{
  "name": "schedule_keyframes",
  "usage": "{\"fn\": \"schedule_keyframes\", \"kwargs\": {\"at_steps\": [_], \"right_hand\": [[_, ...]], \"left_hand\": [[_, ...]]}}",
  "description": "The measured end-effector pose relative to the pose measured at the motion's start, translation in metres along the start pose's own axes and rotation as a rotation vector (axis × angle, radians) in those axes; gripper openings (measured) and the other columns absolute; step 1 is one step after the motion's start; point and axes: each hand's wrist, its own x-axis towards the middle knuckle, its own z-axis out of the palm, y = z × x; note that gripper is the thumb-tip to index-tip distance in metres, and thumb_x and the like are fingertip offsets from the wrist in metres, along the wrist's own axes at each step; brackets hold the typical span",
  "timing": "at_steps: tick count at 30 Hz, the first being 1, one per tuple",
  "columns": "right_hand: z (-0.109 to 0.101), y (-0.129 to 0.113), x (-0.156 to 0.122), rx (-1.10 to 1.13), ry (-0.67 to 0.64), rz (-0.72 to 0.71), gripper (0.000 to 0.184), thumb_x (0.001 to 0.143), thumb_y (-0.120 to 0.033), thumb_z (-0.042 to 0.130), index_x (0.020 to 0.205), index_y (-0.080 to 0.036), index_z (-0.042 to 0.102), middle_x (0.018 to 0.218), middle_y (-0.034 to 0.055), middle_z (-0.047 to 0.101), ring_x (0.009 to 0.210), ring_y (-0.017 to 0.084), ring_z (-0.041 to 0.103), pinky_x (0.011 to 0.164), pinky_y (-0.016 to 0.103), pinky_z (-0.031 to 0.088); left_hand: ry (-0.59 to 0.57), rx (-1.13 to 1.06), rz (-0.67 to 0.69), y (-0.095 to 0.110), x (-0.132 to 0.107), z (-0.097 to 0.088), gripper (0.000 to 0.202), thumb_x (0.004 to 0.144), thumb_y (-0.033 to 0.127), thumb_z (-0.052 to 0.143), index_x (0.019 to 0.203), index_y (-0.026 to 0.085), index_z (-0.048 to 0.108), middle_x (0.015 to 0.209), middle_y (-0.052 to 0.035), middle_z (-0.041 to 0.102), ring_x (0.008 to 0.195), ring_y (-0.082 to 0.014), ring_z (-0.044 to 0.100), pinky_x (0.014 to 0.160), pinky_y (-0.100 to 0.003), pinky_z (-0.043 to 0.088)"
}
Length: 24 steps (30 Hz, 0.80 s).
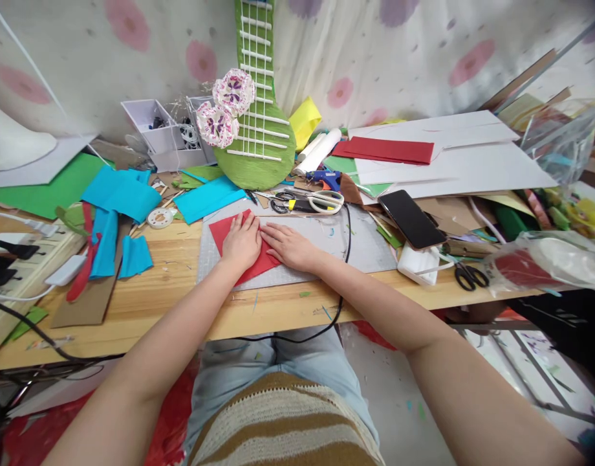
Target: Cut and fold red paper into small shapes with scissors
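A sheet of red paper (253, 268), which looks folded, lies on the grey cutting mat (360, 249). My left hand (242, 241) rests flat on its upper part, fingers stretched out. Beside it, my right hand (288, 246) lies palm down with its fingers extended over the paper's right edge. The two hands nearly meet at the fingertips. Both are open, pressing on the paper without gripping it. Just behind them on the mat are light-handled scissors (325, 202) and black-handled scissors (282, 200).
A green guitar-shaped piece (259, 162) with paper flowers (233, 92) stands at the back. Blue crepe paper (120, 194) and a power strip (30, 275) lie left. A phone (411, 219), a glue gun (326, 179) and a folded red strip (385, 150) are right. A black cable (348, 246) crosses the mat.
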Motion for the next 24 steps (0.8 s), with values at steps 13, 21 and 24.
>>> {"fn": "schedule_keyframes", "kwargs": {"at_steps": [13, 21, 24], "right_hand": [[-0.026, 0.025, 0.026, -0.187, -0.060, 0.395, 0.029, 0.092, -0.018, 0.037, 0.106, -0.009, 0.060, 0.107, 0.0164, 0.059, 0.102, 0.027, 0.049, 0.083, 0.036, 0.041], [-0.032, 0.038, 0.016, -0.234, -0.118, 0.546, 0.028, 0.090, -0.014, 0.037, 0.105, -0.005, 0.060, 0.103, 0.0196, 0.061, 0.098, 0.027, 0.054, 0.078, 0.034, 0.043], [-0.035, 0.029, 0.011, -0.204, -0.017, 0.607, 0.026, 0.090, -0.019, 0.040, 0.106, -0.008, 0.058, 0.104, 0.0180, 0.061, 0.098, 0.027, 0.054, 0.076, 0.034, 0.044]], "left_hand": [[-0.022, 0.028, -0.008, 0.004, 0.000, -0.005, 0.054, 0.092, 0.033, 0.028, 0.137, 0.006, 0.042, 0.146, -0.0124, 0.036, 0.138, -0.0313, 0.024, 0.113, -0.042, 0.020], [-0.037, 0.054, -0.003, 0.004, 0.000, -0.005, 0.055, 0.092, 0.036, 0.028, 0.137, 0.008, 0.043, 0.146, -0.0122, 0.037, 0.138, -0.0304, 0.025, 0.112, -0.046, 0.021], [-0.037, 0.053, -0.008, 0.003, 0.000, -0.005, 0.056, 0.092, 0.037, 0.030, 0.139, 0.008, 0.040, 0.146, -0.0122, 0.037, 0.138, -0.0299, 0.025, 0.112, -0.044, 0.022]]}}
